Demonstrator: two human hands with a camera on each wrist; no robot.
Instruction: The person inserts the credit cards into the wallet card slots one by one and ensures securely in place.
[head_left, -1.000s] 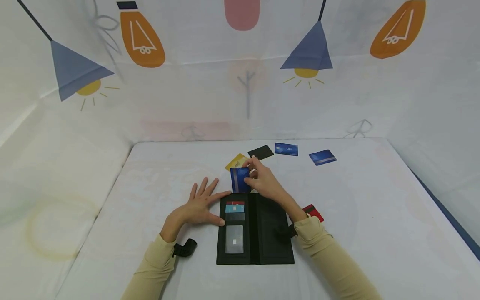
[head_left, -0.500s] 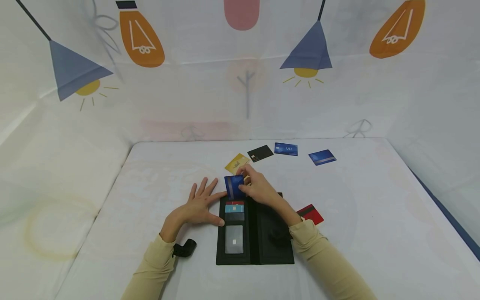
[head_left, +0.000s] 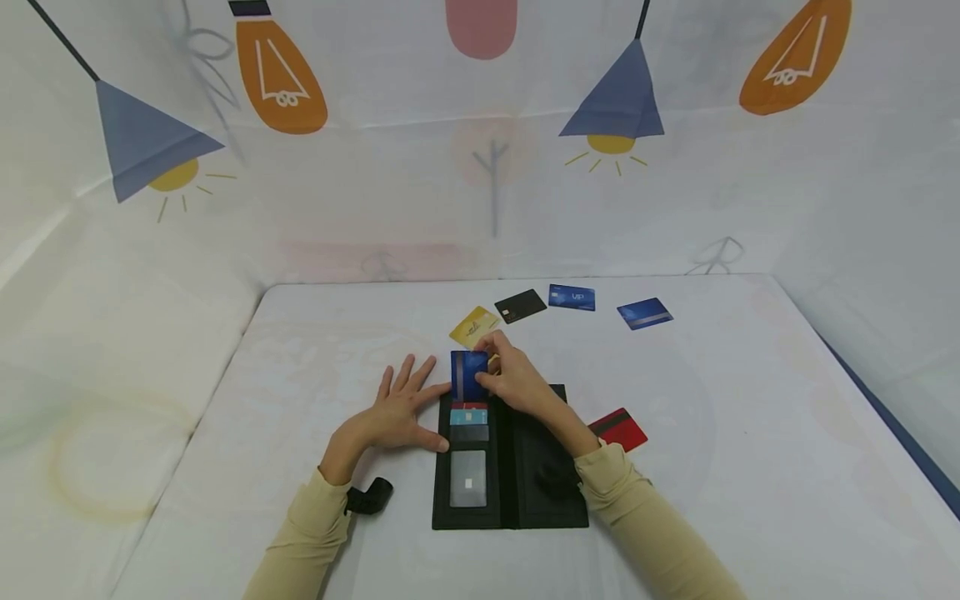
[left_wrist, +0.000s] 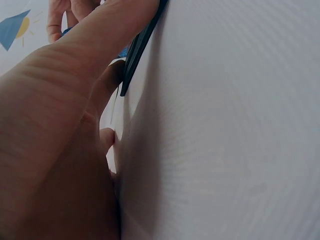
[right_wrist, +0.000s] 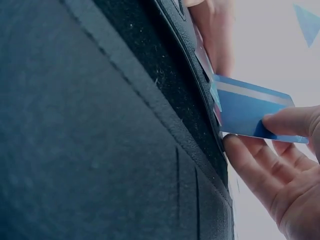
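An open black card wallet (head_left: 543, 467) lies on the white table. Its left side holds a red card (head_left: 469, 406), a light-blue card (head_left: 468, 417) and a clear window pocket (head_left: 468, 479). My right hand (head_left: 517, 379) pinches a dark-blue card (head_left: 467, 373) with a grey stripe, upright at the wallet's top left. In the right wrist view the blue card (right_wrist: 250, 107) has its lower edge right at the pocketed cards, with the thumb on its face. My left hand (head_left: 397, 412) lies with spread fingers, thumb and index finger at the wallet's left edge.
Beyond the hands lie a yellow card (head_left: 472, 326), a black card (head_left: 521, 306), a blue VIP card (head_left: 572, 297) and a blue striped card (head_left: 645, 313). A red card with a black stripe (head_left: 621, 428) lies right of the wallet, partly behind the right forearm.
My right hand has brought the blue card left and toward me, from above the wallet's fold to above its left pockets. The card has straightened slightly. My left hand has stayed put.
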